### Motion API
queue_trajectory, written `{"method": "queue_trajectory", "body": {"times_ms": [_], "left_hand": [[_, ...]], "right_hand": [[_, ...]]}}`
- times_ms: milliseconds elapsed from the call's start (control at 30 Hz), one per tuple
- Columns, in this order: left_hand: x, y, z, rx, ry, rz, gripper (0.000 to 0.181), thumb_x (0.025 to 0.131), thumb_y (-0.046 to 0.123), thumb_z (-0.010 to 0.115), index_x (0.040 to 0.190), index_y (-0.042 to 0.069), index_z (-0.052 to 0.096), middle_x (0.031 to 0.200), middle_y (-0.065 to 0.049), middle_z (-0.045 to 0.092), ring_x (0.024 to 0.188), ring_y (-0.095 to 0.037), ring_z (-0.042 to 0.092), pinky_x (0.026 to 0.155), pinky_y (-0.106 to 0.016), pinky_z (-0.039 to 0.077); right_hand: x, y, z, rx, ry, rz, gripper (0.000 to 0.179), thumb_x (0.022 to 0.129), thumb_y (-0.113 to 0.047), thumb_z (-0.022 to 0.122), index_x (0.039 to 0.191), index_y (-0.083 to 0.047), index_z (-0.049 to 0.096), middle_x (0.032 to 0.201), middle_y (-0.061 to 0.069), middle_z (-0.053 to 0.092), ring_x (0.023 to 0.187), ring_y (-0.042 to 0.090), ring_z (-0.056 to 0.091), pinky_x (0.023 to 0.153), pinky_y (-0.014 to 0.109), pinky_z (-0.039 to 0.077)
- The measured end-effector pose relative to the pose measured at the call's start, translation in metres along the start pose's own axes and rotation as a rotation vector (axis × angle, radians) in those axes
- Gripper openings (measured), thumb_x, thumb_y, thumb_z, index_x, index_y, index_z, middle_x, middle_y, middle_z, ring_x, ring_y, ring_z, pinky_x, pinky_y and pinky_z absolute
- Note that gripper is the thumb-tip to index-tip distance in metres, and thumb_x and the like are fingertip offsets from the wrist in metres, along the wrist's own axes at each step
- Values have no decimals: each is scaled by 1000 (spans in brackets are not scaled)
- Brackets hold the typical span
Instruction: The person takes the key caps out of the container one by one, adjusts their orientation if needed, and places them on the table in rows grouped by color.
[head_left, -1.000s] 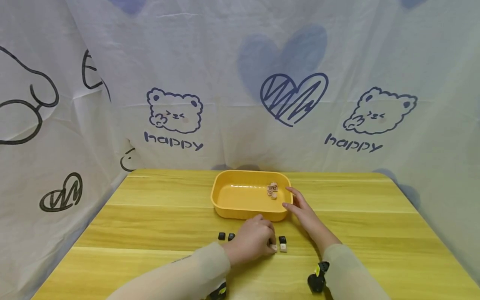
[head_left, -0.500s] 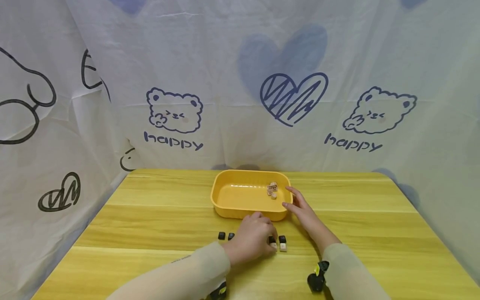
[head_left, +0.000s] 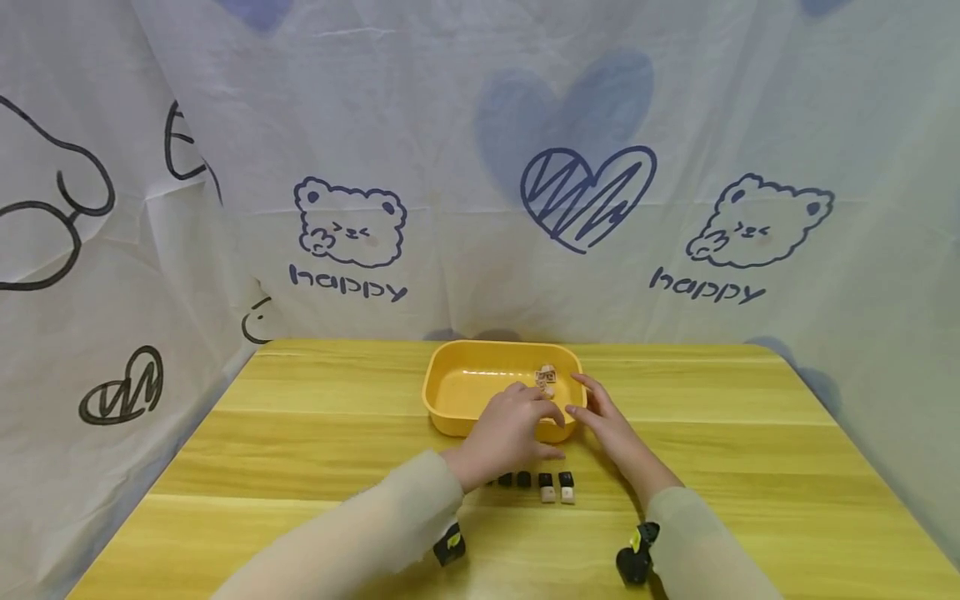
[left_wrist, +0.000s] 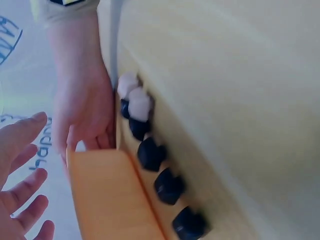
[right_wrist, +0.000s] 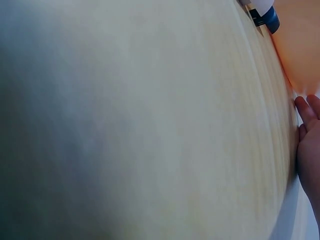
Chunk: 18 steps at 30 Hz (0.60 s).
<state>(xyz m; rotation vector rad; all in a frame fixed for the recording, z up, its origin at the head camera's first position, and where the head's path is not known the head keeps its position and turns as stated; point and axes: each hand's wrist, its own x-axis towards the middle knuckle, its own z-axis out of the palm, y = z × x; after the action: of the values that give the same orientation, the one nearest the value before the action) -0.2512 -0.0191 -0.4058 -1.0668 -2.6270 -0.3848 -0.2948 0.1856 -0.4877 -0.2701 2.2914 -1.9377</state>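
Observation:
A row of black keycaps (head_left: 524, 479) lies on the table before the yellow plastic basin (head_left: 480, 425). Two pale keycaps (head_left: 567, 495) sit just in front of the two rightmost black ones. Raised over the basin's front rim, my left hand (head_left: 504, 433) has thumb and fingers spread, with nothing between them; the left wrist view also shows its parted fingers (left_wrist: 30, 212). My right hand (head_left: 611, 433) holds the basin's right end, two fingertips over the rim. Several pale keycaps (head_left: 546, 377) lie inside the basin near that end. My left forearm hides part of the black row.
The wooden table (head_left: 750, 450) carries everything. Behind it hangs a white cloth (head_left: 465, 250) with printed bears and hearts, and it continues along the sides. Black wrist cameras (head_left: 635, 562) sit under both sleeves.
My left hand has let go of a pale keycap in the front row, then lifted and moved forward to the basin's front rim. The right hand has stayed at the basin.

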Motion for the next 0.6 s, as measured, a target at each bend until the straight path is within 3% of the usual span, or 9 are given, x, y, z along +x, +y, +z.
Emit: {"method": "queue_trajectory", "body": {"times_ms": [133,300,433,600], "left_hand": [[17,-10,-1,-90,-48,-88,39,77,44,82,105,18,74,103,6,69,95,-16,60,84,-30,48],[34,-24,3,-249,-148,-202,42,82,41,78,114,15,70,123,0,65,99,-19,63,83,-29,49],[41,-34,9,-277,-185,-225,42,85,38,76,118,14,69,131,1,60,103,-20,63,85,-30,49],[52,-44,18,-235,-226,-219,40,90,35,70,123,12,67,126,0,63,101,-18,63,85,-31,50]], "right_hand": [[1,1,-1,-4,7,-5,60,101,-19,54,153,-18,24,156,22,23,142,36,24,113,52,20],[0,-1,-1,-27,15,12,60,101,-20,53,153,-19,23,157,22,21,143,36,21,113,54,19],[-1,-1,0,-20,11,18,60,101,-20,53,153,-18,22,157,22,20,143,36,21,113,53,19],[-1,-2,0,-20,29,10,59,101,-20,54,152,-18,25,156,23,23,143,37,22,113,52,19]]}}
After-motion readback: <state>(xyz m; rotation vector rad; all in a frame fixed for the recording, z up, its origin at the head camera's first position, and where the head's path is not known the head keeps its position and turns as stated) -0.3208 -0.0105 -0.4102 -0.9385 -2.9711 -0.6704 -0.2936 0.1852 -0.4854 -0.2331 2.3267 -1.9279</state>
